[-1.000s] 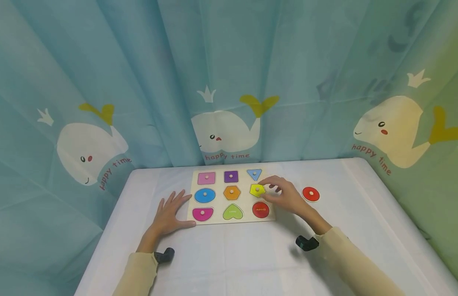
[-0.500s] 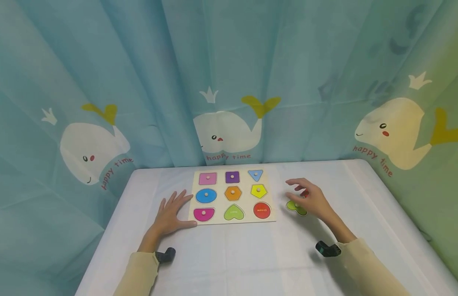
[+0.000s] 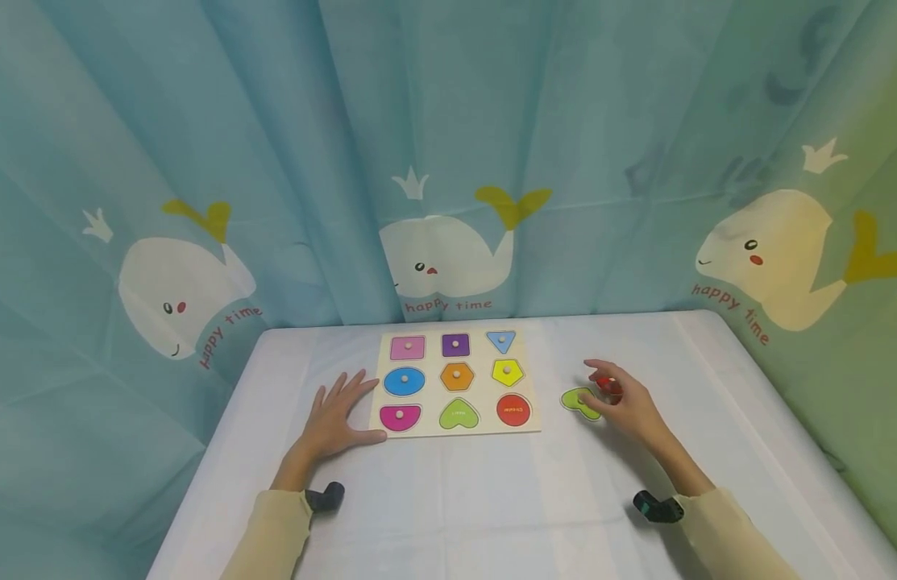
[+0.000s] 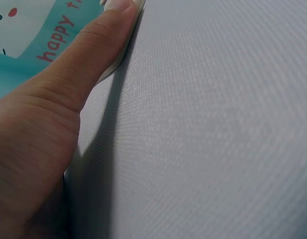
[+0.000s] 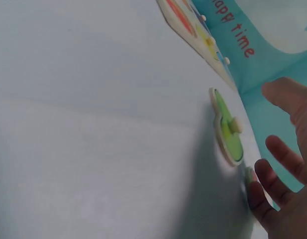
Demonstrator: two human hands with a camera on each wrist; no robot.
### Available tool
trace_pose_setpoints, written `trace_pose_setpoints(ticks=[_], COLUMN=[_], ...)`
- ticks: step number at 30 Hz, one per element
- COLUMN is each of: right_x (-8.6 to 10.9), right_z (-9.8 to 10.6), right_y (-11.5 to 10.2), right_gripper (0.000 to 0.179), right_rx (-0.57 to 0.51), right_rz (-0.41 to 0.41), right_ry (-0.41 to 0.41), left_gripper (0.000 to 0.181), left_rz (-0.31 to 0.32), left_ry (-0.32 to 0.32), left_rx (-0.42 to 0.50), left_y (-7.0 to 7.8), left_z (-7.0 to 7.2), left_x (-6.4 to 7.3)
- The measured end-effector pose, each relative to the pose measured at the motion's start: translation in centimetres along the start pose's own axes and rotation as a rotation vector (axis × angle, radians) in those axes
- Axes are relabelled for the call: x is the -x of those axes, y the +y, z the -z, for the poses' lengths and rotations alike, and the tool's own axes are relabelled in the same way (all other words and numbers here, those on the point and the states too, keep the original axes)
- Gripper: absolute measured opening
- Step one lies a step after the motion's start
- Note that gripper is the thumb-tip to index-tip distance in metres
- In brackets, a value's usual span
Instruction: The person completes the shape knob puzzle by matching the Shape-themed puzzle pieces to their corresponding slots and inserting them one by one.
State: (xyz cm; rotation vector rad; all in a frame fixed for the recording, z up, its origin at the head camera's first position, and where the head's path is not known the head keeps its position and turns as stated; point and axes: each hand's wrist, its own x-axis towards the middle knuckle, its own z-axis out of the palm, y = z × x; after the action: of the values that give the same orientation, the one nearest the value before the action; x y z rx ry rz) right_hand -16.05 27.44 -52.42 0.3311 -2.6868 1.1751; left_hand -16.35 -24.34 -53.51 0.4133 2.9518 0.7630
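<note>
My left hand (image 3: 334,420) rests at the left edge of a pale shape-puzzle board (image 3: 483,358), its thumb over the near corner and fingers spread. In the left wrist view the thumb (image 4: 88,50) lies along the board's edge. Knobbed pieces sit in most of the board, among them a yellow pentagon (image 3: 507,372). The green heart slot (image 3: 458,413) and red circle slot (image 3: 513,410) show printed lettering and no knob. My right hand (image 3: 629,409) hovers over a loose green heart piece (image 3: 577,400) and a red round piece (image 3: 609,387), fingers bent and apart, holding nothing.
A white cloth covers the table (image 3: 448,499). A blue curtain (image 3: 463,121) with printed whales hangs right behind its far edge. A black wrist camera (image 3: 658,507) is strapped at the right sleeve, another (image 3: 326,496) at the left.
My right hand has left the yellow pentagon on the board and moved right, over the loose pieces. The green heart piece has come into view. My left hand stays put.
</note>
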Motion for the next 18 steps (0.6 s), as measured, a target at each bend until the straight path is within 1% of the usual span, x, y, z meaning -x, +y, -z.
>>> trace_pose_setpoints(ticks=[4,7,13,18], right_x=[0.6,0.9,1.1,1.3], right_z=[-0.1,-0.3,-1.0,-1.4], right_y=[0.3,0.3,0.5,0.8], right_gripper=[0.046,0.038,0.028,0.022], right_rx=[-0.033,-0.033,0.038,0.093], right_rz=[0.003,-0.005,-0.031,-0.019], right_ry=[0.012,0.015,0.027,0.056], left_gripper=[0.099,0.099,0.098,0.098], left_rz=[0.0,0.001,0.004,0.011], left_ry=[0.003,0.005,0.002,-0.008], left_rx=[0.002,0.012,0.02,0.023], left_y=[0.0,0.1,0.1,0.1], left_z=[0.1,0.2,0.2,0.1], left_x=[0.0,0.1,0.1,0.0])
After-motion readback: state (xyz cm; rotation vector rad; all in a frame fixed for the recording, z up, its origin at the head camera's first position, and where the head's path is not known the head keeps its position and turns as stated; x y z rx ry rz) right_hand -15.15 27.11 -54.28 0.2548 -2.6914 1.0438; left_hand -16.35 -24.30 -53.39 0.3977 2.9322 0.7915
